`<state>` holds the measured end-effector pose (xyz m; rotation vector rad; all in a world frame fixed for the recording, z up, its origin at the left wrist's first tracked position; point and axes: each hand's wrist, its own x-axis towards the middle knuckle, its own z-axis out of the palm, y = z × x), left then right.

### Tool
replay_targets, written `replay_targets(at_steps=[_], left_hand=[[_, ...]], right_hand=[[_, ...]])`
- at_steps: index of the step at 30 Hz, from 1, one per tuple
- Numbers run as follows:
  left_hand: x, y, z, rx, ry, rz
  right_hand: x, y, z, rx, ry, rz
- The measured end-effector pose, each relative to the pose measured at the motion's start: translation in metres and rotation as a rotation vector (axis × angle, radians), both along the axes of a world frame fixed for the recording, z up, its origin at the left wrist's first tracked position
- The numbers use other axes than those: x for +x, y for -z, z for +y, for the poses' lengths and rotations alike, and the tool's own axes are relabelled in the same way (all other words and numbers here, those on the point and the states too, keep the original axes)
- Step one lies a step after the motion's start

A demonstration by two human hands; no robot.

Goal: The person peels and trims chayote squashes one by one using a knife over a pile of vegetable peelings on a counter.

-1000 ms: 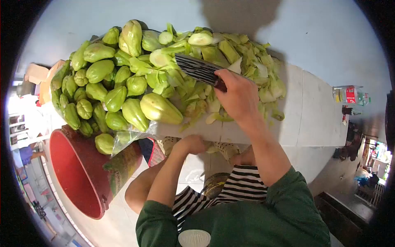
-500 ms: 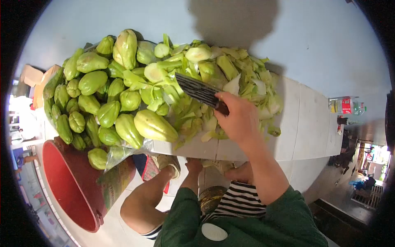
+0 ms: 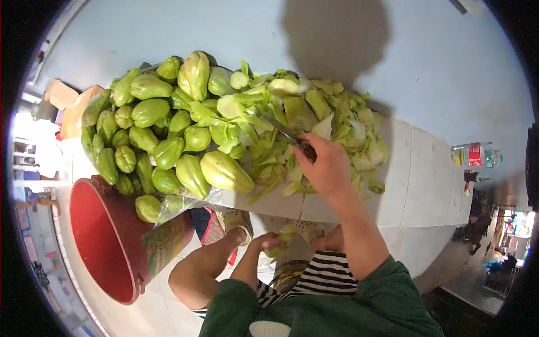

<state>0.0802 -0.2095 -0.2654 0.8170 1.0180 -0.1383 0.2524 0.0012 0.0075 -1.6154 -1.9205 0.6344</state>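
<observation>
My right hand (image 3: pixel 325 163) is wrapped round the dark handle of a knife (image 3: pixel 281 129), whose blade points up and left, nearly edge-on, over a heap of pale green peelings (image 3: pixel 353 123). Lower down, over the floor between my knees, my left hand (image 3: pixel 266 241) holds pale green pieces (image 3: pixel 281 241), blurred by motion. Whole green chayotes (image 3: pixel 150 112) lie piled on the left of the tiled counter (image 3: pixel 393 196). One large light chayote (image 3: pixel 226 171) rests at the pile's front edge, next to the peelings.
A big red bucket (image 3: pixel 101 241) lies tilted below the counter at the left. Clear plastic (image 3: pixel 177 206) hangs over the counter edge. A plastic bottle (image 3: pixel 476 155) with a red label is at the right end. Cardboard boxes (image 3: pixel 78 112) stand at the far left.
The knife has turned from showing its broad patterned face to nearly edge-on. My left hand has risen from lower between my knees, and green pieces now show in it. The camera view has shifted.
</observation>
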Motion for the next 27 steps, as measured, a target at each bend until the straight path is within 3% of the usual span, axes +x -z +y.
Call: replay_targets(at_steps=[4,6,10,12,14,18,21,22,27], left_hand=[[-0.007,-0.082,0.025,-0.134,-0.088,0.080],[-0.012,-0.139,0.045,-0.149,-0.440,-0.151],[-0.026,-0.248,0.108,0.010,-0.917,-0.507],[-0.038,-0.252,0.146,0.090,-1.103,-0.621],[-0.044,-0.271,0.178,0.222,-1.243,-0.677],[-0.053,-0.267,0.200,0.203,-1.417,-0.999],[-0.056,-0.261,0.204,0.045,-1.621,-1.074],[-0.057,-0.259,0.206,0.109,-1.599,-1.142],[-0.063,-0.253,0.210,0.159,-1.753,-1.048]], right_hand=[[0.008,-0.001,-0.003,0.076,0.017,0.102],[0.012,-0.009,-0.006,0.051,0.085,0.175],[0.016,-0.011,-0.004,0.118,0.142,0.220],[0.015,-0.011,-0.006,0.106,0.174,0.397],[0.008,-0.016,-0.013,0.088,0.160,0.407],[-0.017,-0.025,-0.033,0.087,0.053,0.385],[-0.033,-0.016,-0.046,0.154,-0.044,0.340],[-0.038,-0.016,-0.049,0.157,-0.052,0.341],[-0.051,-0.021,-0.058,0.007,-0.073,0.362]])
